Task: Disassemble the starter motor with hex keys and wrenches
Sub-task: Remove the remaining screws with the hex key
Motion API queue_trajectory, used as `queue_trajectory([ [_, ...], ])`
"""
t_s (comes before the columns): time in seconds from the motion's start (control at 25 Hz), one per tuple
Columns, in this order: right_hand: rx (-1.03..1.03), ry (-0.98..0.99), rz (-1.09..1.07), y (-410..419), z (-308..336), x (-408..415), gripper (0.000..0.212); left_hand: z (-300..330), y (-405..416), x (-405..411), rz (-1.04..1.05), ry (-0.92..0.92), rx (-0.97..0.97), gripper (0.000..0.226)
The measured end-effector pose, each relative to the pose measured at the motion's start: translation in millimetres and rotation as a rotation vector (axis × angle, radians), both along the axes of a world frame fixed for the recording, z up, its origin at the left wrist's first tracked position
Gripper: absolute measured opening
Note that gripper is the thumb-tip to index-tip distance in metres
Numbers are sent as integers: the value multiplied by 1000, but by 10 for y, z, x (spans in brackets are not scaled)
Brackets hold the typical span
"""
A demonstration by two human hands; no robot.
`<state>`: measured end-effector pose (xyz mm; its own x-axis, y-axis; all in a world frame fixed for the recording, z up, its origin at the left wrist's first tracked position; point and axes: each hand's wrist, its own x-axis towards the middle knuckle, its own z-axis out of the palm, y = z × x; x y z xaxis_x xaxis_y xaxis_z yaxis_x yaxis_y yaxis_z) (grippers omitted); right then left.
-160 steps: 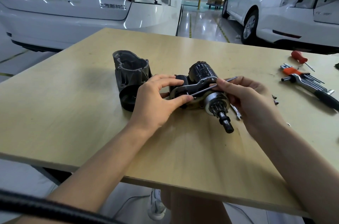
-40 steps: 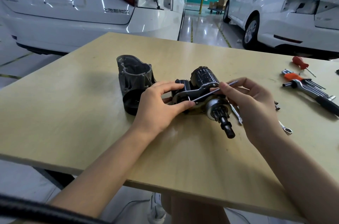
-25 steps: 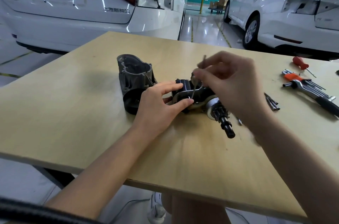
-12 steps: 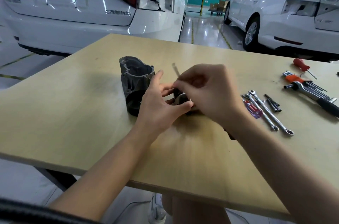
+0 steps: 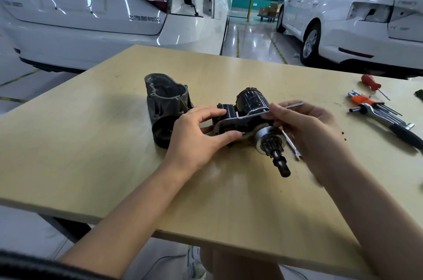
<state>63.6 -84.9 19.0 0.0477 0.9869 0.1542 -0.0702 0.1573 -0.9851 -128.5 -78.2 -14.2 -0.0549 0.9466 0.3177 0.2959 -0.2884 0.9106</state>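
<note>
Workshop floor with two white cars (image 5: 96,11) behind a pale wooden table (image 5: 96,153). Near the table's centre lies the starter motor (image 5: 249,119), its pinion shaft (image 5: 278,160) pointing toward the viewer. Left hand (image 5: 196,133) grips the motor's left end, fingers and thumb curled round it. Right hand (image 5: 304,124) pinches a thin hex key (image 5: 293,105) above the motor's bracket. Just left of the motor stands the removed housing (image 5: 164,105). A wrench (image 5: 291,143) lies partly under the right hand; a ratchet (image 5: 389,122), hex key set (image 5: 366,101) and red-handled screwdriver (image 5: 372,83) lie at the right edge.
</note>
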Motion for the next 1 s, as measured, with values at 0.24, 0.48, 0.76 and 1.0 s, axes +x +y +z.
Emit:
queue_trajectory([
  [0.24, 30, -50, -31, -54, 12, -41, 16, -2, 5, -1, 4, 5, 8, 49],
  [0.48, 44, -59, -24, -64, -5, -75, 12, -3, 8, 4, 7, 6, 13, 47],
  [0.76, 48, -98, -4, -70, -15, -66, 11, -15, 9, -5, 5, 3, 11, 51],
  [1.0, 52, -110, -7, -67, -12, -70, 11, -17, 8, 0, 17, 4, 17, 52],
])
